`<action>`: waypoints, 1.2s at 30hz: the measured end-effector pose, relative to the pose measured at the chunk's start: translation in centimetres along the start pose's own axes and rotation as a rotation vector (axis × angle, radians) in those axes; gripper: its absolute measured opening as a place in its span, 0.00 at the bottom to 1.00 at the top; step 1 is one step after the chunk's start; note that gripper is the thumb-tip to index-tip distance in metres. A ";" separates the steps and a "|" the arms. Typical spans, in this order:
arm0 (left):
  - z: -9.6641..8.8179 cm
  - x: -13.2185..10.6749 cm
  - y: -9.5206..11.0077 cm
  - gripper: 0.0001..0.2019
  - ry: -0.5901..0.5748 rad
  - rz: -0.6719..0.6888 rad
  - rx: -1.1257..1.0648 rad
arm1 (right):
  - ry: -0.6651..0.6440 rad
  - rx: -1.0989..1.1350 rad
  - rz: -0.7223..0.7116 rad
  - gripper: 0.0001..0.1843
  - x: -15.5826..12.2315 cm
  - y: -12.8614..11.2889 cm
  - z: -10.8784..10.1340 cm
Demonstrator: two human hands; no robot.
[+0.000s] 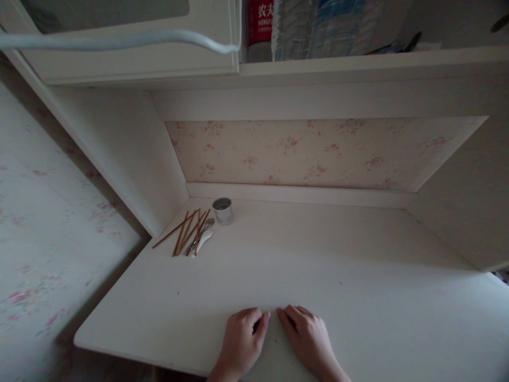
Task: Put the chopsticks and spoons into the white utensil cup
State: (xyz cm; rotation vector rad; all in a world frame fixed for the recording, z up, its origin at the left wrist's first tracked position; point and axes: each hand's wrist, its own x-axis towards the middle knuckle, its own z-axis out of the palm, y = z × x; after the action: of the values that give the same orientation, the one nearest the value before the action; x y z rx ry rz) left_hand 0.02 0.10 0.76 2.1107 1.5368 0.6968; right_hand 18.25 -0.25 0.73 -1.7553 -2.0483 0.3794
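Note:
My left hand [242, 339] and my right hand [308, 335] rest side by side on the near part of a white desk [358, 276], fingertips almost touching. The fingers of both are curled loosely under, and nothing shows in either. Far from both hands, at the desk's back left, lie several brown chopsticks [185, 233] with a white-handled spoon [202, 240] beside them. A small metal cup [222, 210] stands upright just right of them.
Floral wallpaper [310, 154] backs the desk alcove. White side panels close it in on the left and right. An upper shelf holds a red package [260, 21] and plastic-wrapped items [318, 26]. A cabinet door with a pale handle [119, 40] hangs at upper left.

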 end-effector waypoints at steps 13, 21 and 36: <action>-0.2 0.0 0.1 0.22 0.005 0.013 -0.039 | -0.051 0.051 0.066 0.21 0.3 -0.3 -0.4; -0.3 -0.1 0.0 0.22 -0.011 -0.048 -0.135 | -0.266 0.411 0.123 0.15 6.6 -2.4 -1.4; -0.7 0.3 -1.0 0.24 -0.068 -0.171 -0.346 | -0.275 0.312 0.121 0.18 21.3 -9.9 6.9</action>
State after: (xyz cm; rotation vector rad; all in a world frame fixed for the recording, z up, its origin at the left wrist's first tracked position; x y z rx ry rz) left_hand -1.08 0.70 0.68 1.7112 1.4224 0.7590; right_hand 3.76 19.45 2.05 -1.7110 -1.9316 0.9697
